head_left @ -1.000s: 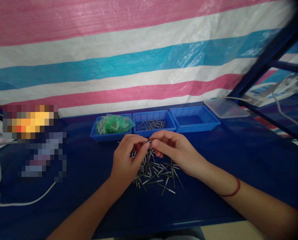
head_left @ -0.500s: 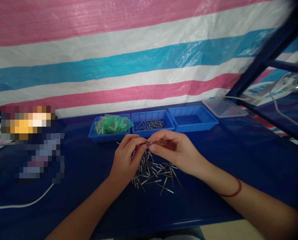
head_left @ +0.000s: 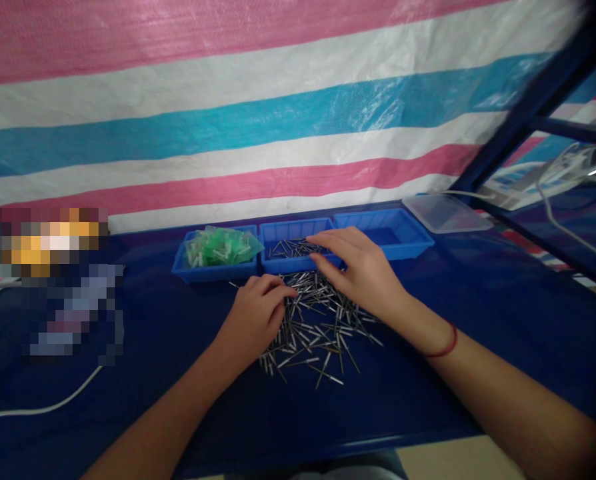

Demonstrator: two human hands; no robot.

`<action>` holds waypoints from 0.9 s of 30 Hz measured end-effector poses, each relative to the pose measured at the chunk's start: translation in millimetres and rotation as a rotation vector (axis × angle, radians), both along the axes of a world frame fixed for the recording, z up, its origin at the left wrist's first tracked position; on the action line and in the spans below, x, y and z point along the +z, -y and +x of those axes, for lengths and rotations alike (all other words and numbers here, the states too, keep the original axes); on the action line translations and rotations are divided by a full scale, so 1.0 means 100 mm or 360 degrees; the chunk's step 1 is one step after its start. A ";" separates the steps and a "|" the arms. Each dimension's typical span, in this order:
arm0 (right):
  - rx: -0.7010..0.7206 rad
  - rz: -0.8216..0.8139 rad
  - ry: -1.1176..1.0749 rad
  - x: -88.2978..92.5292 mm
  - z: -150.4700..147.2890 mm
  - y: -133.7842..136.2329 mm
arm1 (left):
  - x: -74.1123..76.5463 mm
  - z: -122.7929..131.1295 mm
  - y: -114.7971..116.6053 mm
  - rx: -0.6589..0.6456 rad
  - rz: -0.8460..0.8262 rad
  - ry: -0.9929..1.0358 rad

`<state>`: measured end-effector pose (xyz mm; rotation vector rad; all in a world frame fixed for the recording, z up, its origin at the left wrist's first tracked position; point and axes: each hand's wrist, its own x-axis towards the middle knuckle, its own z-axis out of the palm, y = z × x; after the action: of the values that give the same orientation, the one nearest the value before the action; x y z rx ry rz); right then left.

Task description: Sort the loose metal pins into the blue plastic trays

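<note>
A loose pile of thin metal pins (head_left: 318,333) lies on the blue table in front of me. My left hand (head_left: 255,313) rests on the pile's left side with its fingers curled down among the pins; what they pinch is hidden. My right hand (head_left: 361,267) reaches forward with its fingers stretched flat over the front edge of the middle blue tray (head_left: 298,225), which holds more pins. A red string circles my right wrist.
A blue tray of green plastic parts (head_left: 221,247) stands left of the middle tray, another blue tray (head_left: 408,241) to its right, then a clear plastic lid (head_left: 445,213). A white cable (head_left: 53,403) runs at the left. A striped tarp hangs behind.
Both hands were raised together, pinching one pin between them. They have since parted: the right moved forward to the middle tray, and the left dropped onto the pile.
</note>
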<state>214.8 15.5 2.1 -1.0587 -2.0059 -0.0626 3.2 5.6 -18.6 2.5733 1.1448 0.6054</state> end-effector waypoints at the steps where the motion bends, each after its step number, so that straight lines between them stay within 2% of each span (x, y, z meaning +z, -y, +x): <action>1: 0.0032 -0.0027 0.0049 0.02 -0.01 0.03 | 0.00 0.00 0.00 0.0001 0.0005 -0.0039; 6: 0.0350 -0.0534 0.0590 0.13 -0.09 0.23 | 0.02 0.00 -0.01 0.0034 0.0012 -0.0051; 10: 0.0206 -0.0702 0.0886 0.06 -0.20 0.29 | 0.03 0.00 -0.02 0.0047 -0.0004 -0.0034; 15: 0.0053 -0.0808 0.0931 -0.04 -0.27 0.28 | 0.02 0.00 -0.02 0.0038 -0.0013 -0.0016; 23: -0.0026 -0.0890 0.0970 -0.07 -0.27 0.28 | 0.03 0.01 -0.01 0.0055 -0.0031 0.0036; 27: 0.0041 -0.0914 0.0736 -0.06 -0.24 0.24 | 0.04 0.01 -0.01 0.0098 -0.0018 0.0146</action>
<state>190.9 -8.0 -4.0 -1.4745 -2.5362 0.3301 4.3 6.1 -14.7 2.4807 1.1970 0.7210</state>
